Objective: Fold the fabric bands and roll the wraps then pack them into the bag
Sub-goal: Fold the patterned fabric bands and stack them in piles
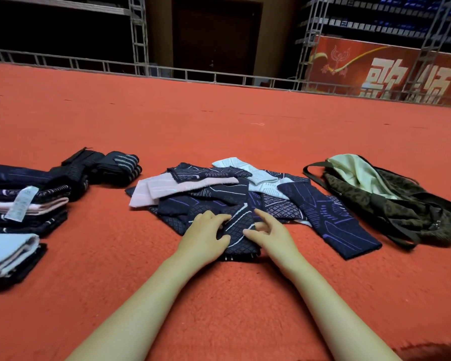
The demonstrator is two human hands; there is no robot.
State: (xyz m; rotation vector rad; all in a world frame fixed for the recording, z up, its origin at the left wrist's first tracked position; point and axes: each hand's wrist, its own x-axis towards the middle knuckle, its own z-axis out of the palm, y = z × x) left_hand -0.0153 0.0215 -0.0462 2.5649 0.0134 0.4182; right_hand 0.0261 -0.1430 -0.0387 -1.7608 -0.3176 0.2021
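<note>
Head view is showing two bare forearms reaching forward over the red carpet (219,295). Nearest, at the centre, the left hand (206,235) and the right hand (268,234) are both resting on a dark navy patterned band (238,225) lying at the near edge of the loose pile (219,194). The left hand's fingers (219,220) are curling down onto the cloth, with the thumb pressing at its side; the right hand's fingers (264,217) are spreading apart and bending slightly, thumb touching the band — whether either hand is actually pinching the cloth I cannot tell.

At 9 o'clock from the hands a stack of folded bands (24,201) is sitting on the carpet, a white label showing on it, with a pale blue folded piece (8,251) nearer the camera. Beyond that stack, at about 10 o'clock, dark rolled wraps (120,165) are lying side by side. The pile itself is mixing navy, pink and pale blue pieces, one long navy band (331,220) trailing toward 3 o'clock. Just beside it, at 2 o'clock, the olive patterned bag (401,207) is lying open, its pale lining (354,173) showing.

Farthest off, a metal railing (167,71) and a red banner (388,71) are standing at 12 to 1 o'clock.
</note>
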